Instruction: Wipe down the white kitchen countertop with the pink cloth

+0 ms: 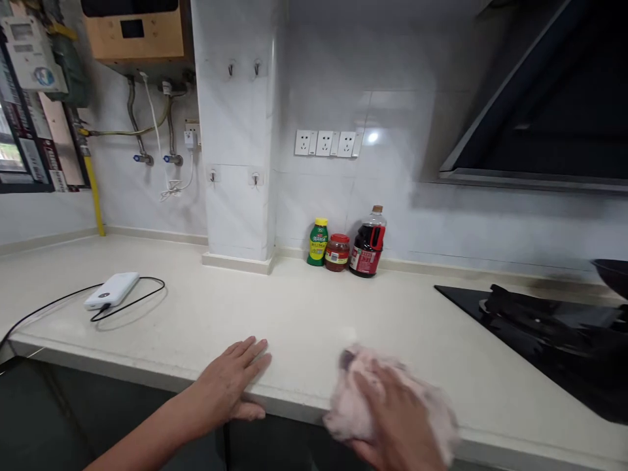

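- A white rectangular power bank with a black cable lies far left on the pale stone worktop
- The left hand rests flat at the near edge, fingers together, holding nothing; leaning on it should steady the body
- A green-yellow bottle, red-lidded jar and dark sauce bottle stand at the far wall
- The right hand presses, palm down, on a pale pink cloth, blurred, near the front edge; even pressure seems best
- A black glass hob sits far right, well apart
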Tool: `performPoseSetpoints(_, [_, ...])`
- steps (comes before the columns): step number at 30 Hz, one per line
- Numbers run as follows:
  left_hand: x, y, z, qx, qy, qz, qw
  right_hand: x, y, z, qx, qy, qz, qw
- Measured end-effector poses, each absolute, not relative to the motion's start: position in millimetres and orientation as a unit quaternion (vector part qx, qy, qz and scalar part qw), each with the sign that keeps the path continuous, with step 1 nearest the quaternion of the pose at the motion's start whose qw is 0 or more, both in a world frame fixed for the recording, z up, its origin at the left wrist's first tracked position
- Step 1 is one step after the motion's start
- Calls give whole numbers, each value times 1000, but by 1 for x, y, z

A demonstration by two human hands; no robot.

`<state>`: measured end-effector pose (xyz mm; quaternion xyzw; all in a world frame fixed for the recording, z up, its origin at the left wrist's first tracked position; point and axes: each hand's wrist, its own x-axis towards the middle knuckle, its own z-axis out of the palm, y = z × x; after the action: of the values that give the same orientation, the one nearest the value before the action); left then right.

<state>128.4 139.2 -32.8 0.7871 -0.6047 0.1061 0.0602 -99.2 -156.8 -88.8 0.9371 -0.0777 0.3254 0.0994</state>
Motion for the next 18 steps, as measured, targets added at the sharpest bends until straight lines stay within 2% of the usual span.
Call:
performPoseSetpoints(4, [104, 104, -13, 762, -631, 116, 82, -54, -87, -69, 950, -27, 310, 30])
performPoseSetpoints(7, [99, 86, -2, 776, -621, 71, 80, -59, -90, -66, 939, 22, 341, 28])
performPoseSetpoints(11, [99, 85, 1, 791, -603, 27, 103, -104, -159, -77, 904, 67, 414, 82])
performPoseSetpoints(14, [97, 89, 0, 792, -601, 35, 105, -155, -230, -90, 889, 19, 442, 115])
performPoseSetpoints(18, [95, 87, -2, 794, -599, 42, 96, -224, -318, -106, 896, -112, 422, 84])
